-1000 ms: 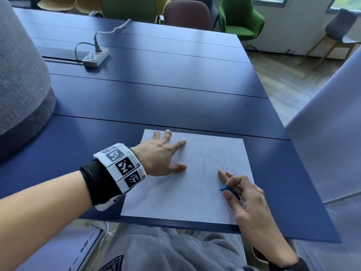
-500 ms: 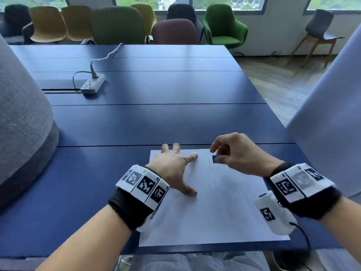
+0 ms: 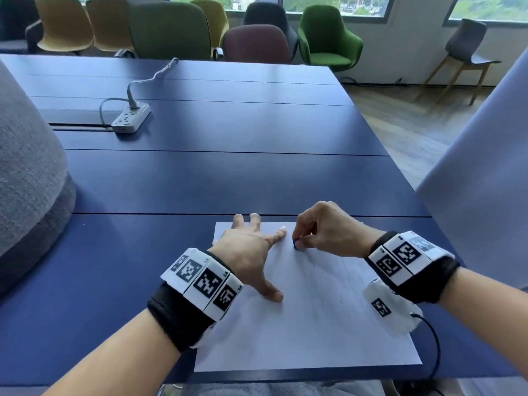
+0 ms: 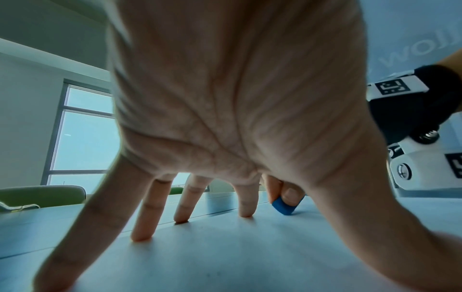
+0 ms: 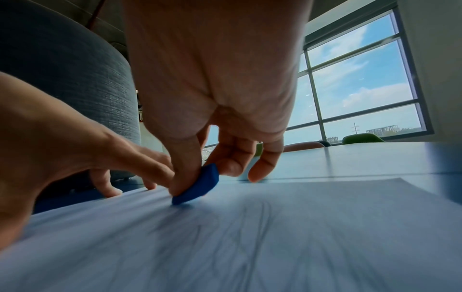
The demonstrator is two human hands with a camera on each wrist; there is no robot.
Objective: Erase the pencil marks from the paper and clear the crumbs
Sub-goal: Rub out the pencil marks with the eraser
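A white sheet of paper (image 3: 314,332) with faint pencil marks (image 3: 340,284) lies at the near edge of the dark blue table (image 3: 200,178). My left hand (image 3: 254,252) is spread flat on the sheet's upper left part, fingertips (image 4: 141,237) pressing down. My right hand (image 3: 323,230) pinches a small blue eraser (image 3: 296,243) between thumb and fingers, its lower edge touching the paper near the top. The right wrist view shows the eraser (image 5: 197,185) on the sheet beside the marks (image 5: 265,223). The eraser (image 4: 285,206) also shows past the left palm.
A grey power strip (image 3: 131,117) with its cable lies on the far left of the table. A grey upholstered form (image 3: 25,178) rises at the left edge. Coloured chairs (image 3: 328,38) line the far side. A pale panel (image 3: 485,172) stands at the right.
My right hand carried the eraser from the sheet's lower right up to its top, then lowered it onto the paper beside my left forefinger. The left hand stayed spread on the sheet.
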